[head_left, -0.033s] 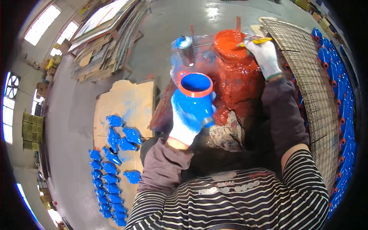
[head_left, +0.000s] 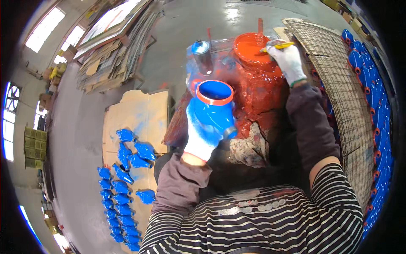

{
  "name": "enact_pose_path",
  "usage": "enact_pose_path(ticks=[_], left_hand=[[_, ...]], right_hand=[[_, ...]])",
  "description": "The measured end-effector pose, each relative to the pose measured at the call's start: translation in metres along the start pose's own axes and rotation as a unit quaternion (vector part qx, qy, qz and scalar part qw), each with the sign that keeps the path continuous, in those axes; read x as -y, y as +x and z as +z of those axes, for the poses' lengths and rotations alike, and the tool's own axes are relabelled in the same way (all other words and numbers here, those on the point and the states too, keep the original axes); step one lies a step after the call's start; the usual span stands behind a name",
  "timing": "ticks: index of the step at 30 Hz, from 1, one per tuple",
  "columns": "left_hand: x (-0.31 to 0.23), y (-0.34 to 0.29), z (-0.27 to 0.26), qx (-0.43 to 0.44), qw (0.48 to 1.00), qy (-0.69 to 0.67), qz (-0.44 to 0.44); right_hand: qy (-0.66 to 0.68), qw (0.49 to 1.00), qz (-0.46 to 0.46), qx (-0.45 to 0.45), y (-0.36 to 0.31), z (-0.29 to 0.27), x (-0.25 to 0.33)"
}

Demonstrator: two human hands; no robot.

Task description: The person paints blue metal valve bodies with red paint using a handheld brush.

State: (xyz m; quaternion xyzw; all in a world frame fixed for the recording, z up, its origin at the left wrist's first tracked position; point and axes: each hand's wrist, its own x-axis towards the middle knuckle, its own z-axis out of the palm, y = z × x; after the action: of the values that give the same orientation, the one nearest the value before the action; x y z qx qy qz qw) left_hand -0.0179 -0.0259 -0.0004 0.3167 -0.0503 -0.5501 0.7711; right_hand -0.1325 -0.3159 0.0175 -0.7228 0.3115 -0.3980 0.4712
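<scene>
My left hand [head_left: 199, 134], in a white glove smeared with blue, is closed around a blue metal casting [head_left: 213, 116]. The casting's wide round mouth faces up, and its rim is painted red; a short pipe end sticks out at the lower right. My right hand [head_left: 288, 61], also gloved, grips a paintbrush with a yellow handle [head_left: 284, 45]. The brush tip points left, over the right side of a bucket of red paint [head_left: 241, 58]; whether it touches the paint I cannot tell. A stick stands up at the bucket's far rim.
Behind the casting stands a spray can [head_left: 203, 57]. A stained rag [head_left: 249, 148] lies below the paint-covered stand. Several blue castings [head_left: 122, 186] rest on cardboard [head_left: 146, 110] at left. At right runs a wire mesh rack [head_left: 338, 84], with red-rimmed blue castings [head_left: 376, 101] beyond.
</scene>
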Motion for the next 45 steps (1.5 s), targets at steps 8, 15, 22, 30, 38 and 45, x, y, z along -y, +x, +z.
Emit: enact_pose_path(ticks=[8, 15, 22, 30, 38, 45], left_hand=[[-0.037, 0.003, 0.019, 0.051, 0.948, 0.163, 0.267], [-0.004, 0.020, 0.002, -0.039, 0.977, 0.087, 0.191], [0.013, -0.001, 0.025, -0.079, 0.520, 0.730, 0.437], [0.016, -0.002, 0.026, -0.085, 0.415, 0.814, 0.398], [0.011, 0.000, 0.019, -0.098, 0.436, 0.797, 0.407], [0.004, 0.004, 0.016, -0.067, 0.748, 0.617, 0.233]], right_hand=[[-0.156, 0.987, 0.038, 0.017, 0.012, 0.001, -0.043], [-0.012, 0.999, 0.001, 0.043, -0.010, -0.021, 0.031], [-0.198, 0.941, -0.274, 0.021, -0.050, 0.013, 0.065], [-0.227, 0.931, -0.281, 0.058, -0.082, 0.008, 0.102], [-0.218, 0.942, -0.246, 0.069, -0.082, 0.006, 0.103], [-0.143, 0.953, -0.243, 0.108, -0.091, 0.004, 0.113]])
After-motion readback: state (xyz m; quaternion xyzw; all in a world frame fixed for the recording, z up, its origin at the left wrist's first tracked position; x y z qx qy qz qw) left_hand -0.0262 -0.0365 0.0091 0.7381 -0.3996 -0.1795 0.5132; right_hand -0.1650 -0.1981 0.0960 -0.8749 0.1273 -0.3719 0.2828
